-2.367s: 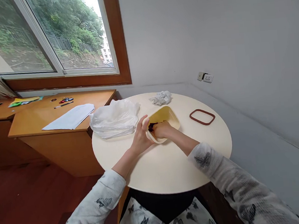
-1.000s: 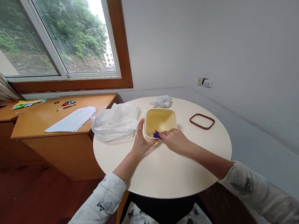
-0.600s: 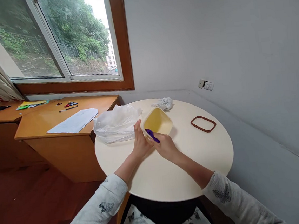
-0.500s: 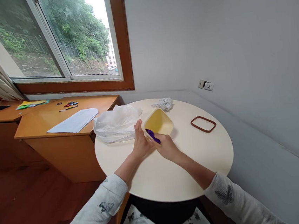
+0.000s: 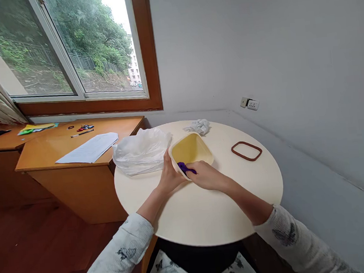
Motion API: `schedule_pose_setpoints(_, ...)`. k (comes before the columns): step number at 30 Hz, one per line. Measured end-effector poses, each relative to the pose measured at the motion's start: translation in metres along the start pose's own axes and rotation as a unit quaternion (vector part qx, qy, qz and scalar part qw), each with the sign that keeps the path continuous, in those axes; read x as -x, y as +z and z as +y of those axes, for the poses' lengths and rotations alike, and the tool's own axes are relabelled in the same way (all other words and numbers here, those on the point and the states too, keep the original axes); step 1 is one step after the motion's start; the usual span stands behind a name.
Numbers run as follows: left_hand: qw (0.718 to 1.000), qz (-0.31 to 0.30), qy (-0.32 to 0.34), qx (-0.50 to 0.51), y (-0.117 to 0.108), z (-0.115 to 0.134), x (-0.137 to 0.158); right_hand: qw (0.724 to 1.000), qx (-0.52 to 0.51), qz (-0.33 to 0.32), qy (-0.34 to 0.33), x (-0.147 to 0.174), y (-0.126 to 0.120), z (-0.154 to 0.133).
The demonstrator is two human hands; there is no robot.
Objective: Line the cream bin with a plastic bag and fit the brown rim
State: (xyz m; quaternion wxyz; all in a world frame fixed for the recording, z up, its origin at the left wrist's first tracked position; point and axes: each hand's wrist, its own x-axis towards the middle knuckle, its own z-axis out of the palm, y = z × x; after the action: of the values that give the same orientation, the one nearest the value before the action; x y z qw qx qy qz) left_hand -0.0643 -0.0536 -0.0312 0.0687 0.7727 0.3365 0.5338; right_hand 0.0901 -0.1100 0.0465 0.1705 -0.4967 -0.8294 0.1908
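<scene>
A pale yellow square container is tilted over the round table, its opening turned toward me. My left hand grips it from the left side, the thumb along the outer wall and the other fingers mostly hidden behind it. Inside the near lower wall, my right hand presses a small purple cloth against the surface. The cloth is bunched, and part of it is covered by the fingers.
On the white round table lie a clear plastic bag, a crumpled greyish bag and a brown rounded frame. Papers, a pen and scissors are on the wooden desk at left.
The container has turned and its opening looks wider to me. My right hand and the cloth have shifted slightly along its inner wall. My left hand keeps its hold.
</scene>
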Motion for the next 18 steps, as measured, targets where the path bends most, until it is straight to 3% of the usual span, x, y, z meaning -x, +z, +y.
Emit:
schedule_pose_setpoints(3,0.999,-0.019,0.038,0.004,0.0,0.001,0.0,0.989,0.088,-0.117,0.035,-0.01,-0.01,0.012)
schedule_pose_setpoints(7,0.997,-0.039,0.071,-0.008,0.001,0.003,0.0,0.976,0.124,-0.17,0.049,-0.035,-0.006,0.022)
schedule_pose_setpoints(13,0.996,-0.04,0.073,-0.006,0.001,0.003,-0.001,0.958,0.219,-0.168,0.077,-0.066,0.01,0.011)
schedule_pose_setpoints(18,0.998,-0.042,0.048,-0.015,-0.001,0.004,-0.003,0.947,0.275,-0.135,0.095,-0.053,0.005,0.009)
